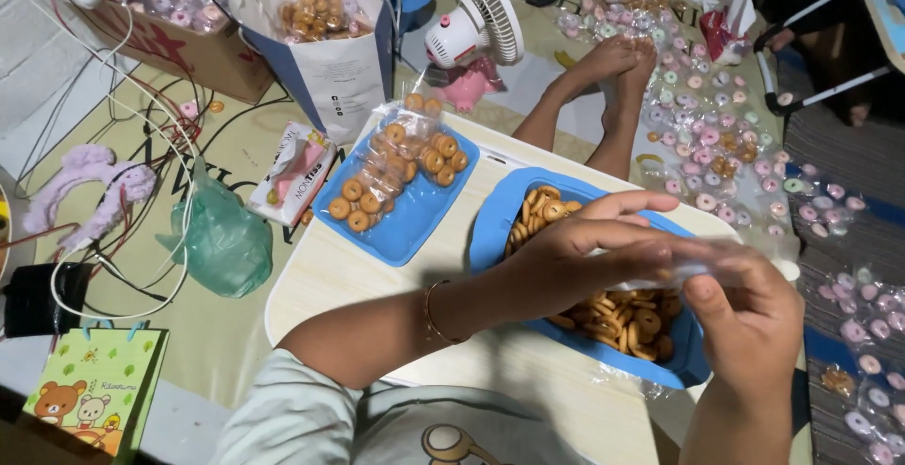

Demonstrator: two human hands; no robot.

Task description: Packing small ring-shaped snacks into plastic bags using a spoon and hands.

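Observation:
My left hand (pixel 584 248) and my right hand (pixel 749 319) are together above a blue tray (pixel 490 229) full of small ring-shaped biscuits (pixel 627 319). Both pinch a small clear plastic bag (pixel 693 262) between them; it is blurred and I cannot see what is inside. A bracelet sits on my left wrist. To the left, a second blue tray (pixel 405 229) holds several small clear packets of the same biscuits (pixel 396 168). Both trays rest on a low pale wooden table (pixel 330 286).
Someone's bare legs and feet (pixel 603 78) stretch out beyond the table. A small white fan (pixel 476 17), a paper bag of biscuits (pixel 320 22), a cardboard box (pixel 179 41), a green plastic bag (pixel 222 243), cables and many small wrapped sweets (pixel 716 144) lie on the floor.

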